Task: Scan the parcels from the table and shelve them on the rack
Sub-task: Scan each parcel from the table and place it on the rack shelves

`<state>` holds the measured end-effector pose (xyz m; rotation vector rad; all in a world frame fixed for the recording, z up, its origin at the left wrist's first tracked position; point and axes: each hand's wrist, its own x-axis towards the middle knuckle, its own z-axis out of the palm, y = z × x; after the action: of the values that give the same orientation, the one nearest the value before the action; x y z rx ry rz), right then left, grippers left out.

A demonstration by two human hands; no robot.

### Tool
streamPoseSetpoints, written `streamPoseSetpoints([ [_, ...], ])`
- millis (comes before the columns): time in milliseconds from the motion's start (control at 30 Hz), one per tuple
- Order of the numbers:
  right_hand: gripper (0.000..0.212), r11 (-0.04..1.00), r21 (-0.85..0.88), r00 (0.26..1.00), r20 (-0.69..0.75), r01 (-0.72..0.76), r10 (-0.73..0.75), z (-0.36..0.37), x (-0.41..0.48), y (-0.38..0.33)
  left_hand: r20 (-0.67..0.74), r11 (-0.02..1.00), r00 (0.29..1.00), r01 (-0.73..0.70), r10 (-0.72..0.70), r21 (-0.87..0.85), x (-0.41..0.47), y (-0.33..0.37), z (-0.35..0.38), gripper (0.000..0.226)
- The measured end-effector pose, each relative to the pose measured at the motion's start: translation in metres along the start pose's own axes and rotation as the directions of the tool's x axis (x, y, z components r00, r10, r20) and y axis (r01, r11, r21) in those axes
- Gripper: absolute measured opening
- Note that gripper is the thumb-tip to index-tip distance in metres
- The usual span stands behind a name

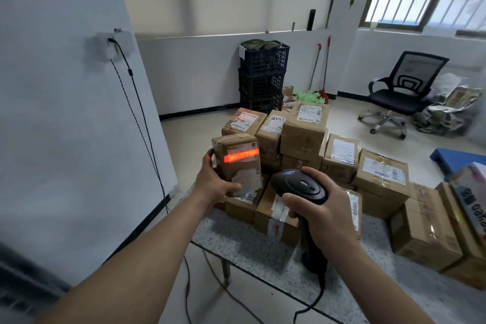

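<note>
Scanning step: a small cardboard parcel (238,163) is held upright over the left end of the table (249,242) by the left hand (214,181), fingers and thumb curled round its lower left side, while a black scanner (298,187) is gripped by the handle in the closed right hand (323,216) and its red beam (240,156) is cast across the label. Other parcels (302,134) are seen stacked on the table behind — once the read is confirmed, the held parcel is judged to need carrying to the rack, which is not shown here.

Left forearm (147,244) bare to the frame edge, right forearm (373,276) likewise, bare left hand (214,183), bare right hand (324,216)
</note>
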<state>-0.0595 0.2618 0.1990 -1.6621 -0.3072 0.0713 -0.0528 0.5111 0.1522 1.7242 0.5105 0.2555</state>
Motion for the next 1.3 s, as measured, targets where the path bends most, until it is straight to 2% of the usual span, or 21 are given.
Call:
streamPoseSetpoints([
  [267, 0.086, 1.000, -0.005, 0.999, 0.045, 0.031, -0.031, 0.016, -0.026, -0.010, -0.072, 0.999, 0.997, 0.025, -0.023, 0.027, -0.031, -0.004, -0.036, 0.125],
  [467, 0.089, 0.997, -0.020, 0.994, 0.082, 0.069, -0.067, 0.038, -0.051, -0.024, -0.069, 0.999, 0.998, -0.005, 0.001, -0.047, -0.059, -0.005, -0.067, 0.122],
  [600, 0.081, 0.995, -0.019, 0.991, 0.092, 0.102, -0.100, 0.062, -0.074, -0.037, -0.065, 0.996, 0.998, -0.019, 0.013, -0.084, -0.083, -0.009, -0.101, 0.114],
  [733, 0.085, 0.991, -0.017, 0.988, 0.073, 0.136, -0.134, 0.096, -0.105, -0.047, -0.093, 0.992, 0.995, -0.043, 0.032, -0.117, -0.114, -0.017, -0.146, 0.105],
  [1000, 0.081, 0.984, 0.038, 0.978, 0.111, 0.172, -0.175, 0.172, -0.185, -0.058, -0.174, 0.987, 0.977, -0.142, 0.126, -0.080, -0.200, -0.027, -0.241, 0.074],
  [1167, 0.060, 0.972, 0.113, 0.959, 0.178, 0.204, -0.222, 0.205, -0.224, -0.083, -0.258, 0.981, 0.951, -0.187, 0.168, -0.048, -0.250, -0.021, -0.285, 0.068],
  [1300, 0.073, 0.962, 0.181, 0.935, 0.256, 0.204, -0.246, 0.225, -0.245, -0.101, -0.356, 0.980, 0.919, -0.195, 0.171, -0.032, -0.288, -0.015, -0.314, 0.068],
])
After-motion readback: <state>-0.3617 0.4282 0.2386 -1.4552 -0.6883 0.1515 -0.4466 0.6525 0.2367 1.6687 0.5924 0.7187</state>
